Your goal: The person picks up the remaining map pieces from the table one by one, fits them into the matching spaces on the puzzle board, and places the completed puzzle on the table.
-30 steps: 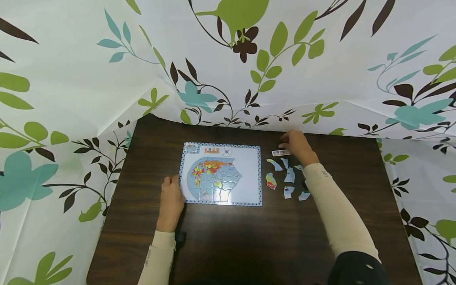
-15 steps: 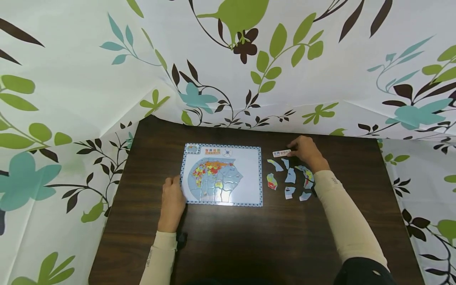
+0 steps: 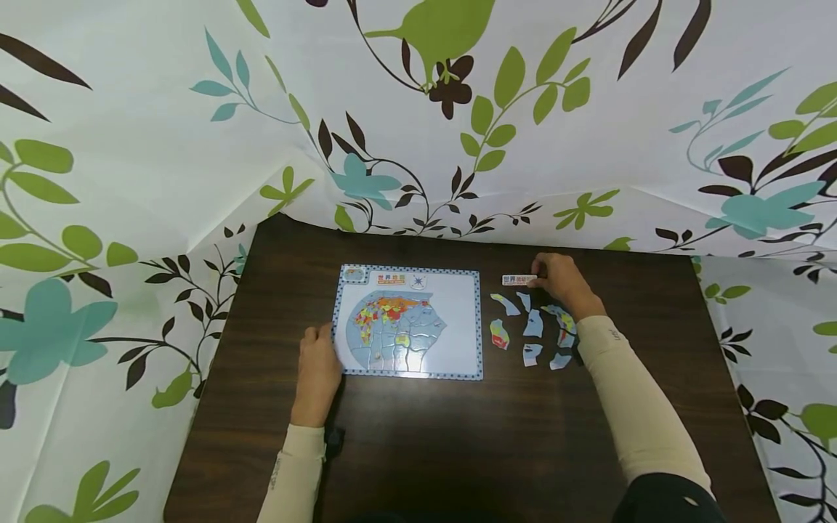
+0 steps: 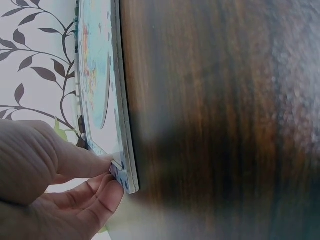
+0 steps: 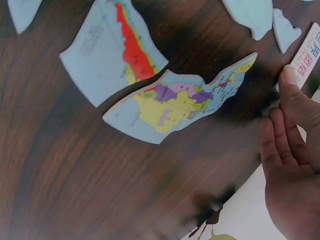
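Observation:
A world-map puzzle board [image 3: 461, 327] with a blue dotted border lies on the table, its left and middle map pieces fitted in. At its lower left corner my left hand [image 3: 318, 374] holds the edge, thumb on top and fingers curled at the side in the left wrist view. To the right of the board, my right hand [image 3: 562, 282] grips the right end of a white title strip [image 3: 514, 280] printed with Chinese characters. In the right wrist view the thumb [image 5: 290, 77] lies on the strip [image 5: 309, 55], the other fingers beside its edge.
Several loose map pieces lie between the board and the right forearm, among them a red-and-green piece [image 3: 499, 334] and a blue piece [image 3: 532, 322]. A patterned white sheet [image 3: 405, 109] rises behind the dark wooden table [image 3: 418, 450].
My right hand has drawn back a little to the right and nearer, uncovering map pieces, and its thumb and fingers have settled on the strip's end. My left hand stays at the board's corner.

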The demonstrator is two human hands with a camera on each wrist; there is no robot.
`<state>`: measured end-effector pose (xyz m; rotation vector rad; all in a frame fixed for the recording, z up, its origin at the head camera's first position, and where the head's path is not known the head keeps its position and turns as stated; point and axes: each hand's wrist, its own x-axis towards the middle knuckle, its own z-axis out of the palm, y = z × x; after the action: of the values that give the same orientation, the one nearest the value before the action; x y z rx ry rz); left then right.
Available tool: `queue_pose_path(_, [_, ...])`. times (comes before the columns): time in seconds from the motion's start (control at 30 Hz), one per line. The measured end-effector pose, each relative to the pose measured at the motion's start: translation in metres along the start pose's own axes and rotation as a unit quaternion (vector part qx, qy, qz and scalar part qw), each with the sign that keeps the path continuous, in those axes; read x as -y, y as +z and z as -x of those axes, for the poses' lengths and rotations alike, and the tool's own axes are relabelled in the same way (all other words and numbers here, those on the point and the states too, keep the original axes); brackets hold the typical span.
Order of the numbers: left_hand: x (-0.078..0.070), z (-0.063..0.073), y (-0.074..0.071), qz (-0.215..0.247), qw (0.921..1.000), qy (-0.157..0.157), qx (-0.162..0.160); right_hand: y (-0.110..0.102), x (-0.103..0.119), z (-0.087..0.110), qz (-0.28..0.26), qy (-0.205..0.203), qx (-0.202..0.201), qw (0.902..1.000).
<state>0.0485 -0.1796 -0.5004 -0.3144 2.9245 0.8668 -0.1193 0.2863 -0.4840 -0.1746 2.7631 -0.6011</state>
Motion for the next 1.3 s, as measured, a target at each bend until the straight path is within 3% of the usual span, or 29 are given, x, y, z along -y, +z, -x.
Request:
queue_pose_path(0.17, [0.000,-0.001,0.000,0.001,1.0000,-0.001,-0.002,0.002,0.001,-0.001,-0.036,0.000,-0.020,0.9991])
queue_pose_path(0.33, [-0.001,0.000,-0.001,-0.003,0.9999,-0.009,0.005,0.000,0.010,0.000,-0.079,-0.006,-0.015,0.9967])
queue_pose_path(0.5, [-0.002,0.001,-0.001,-0.005,0.9997,-0.018,0.013,-0.002,0.030,-0.004,-0.102,-0.028,-0.005,0.9944])
queue_pose_path(0.87, [-0.003,0.001,-0.001,-0.006,0.9995,-0.028,0.014,0.014,0.078,-0.018,-0.179,-0.016,0.034,0.9832])
queue_pose_path(1.3, [-0.003,0.001,-0.001,-0.007,0.9997,-0.020,0.012,0.044,0.106,-0.020,-0.166,-0.016,0.042,0.9852])
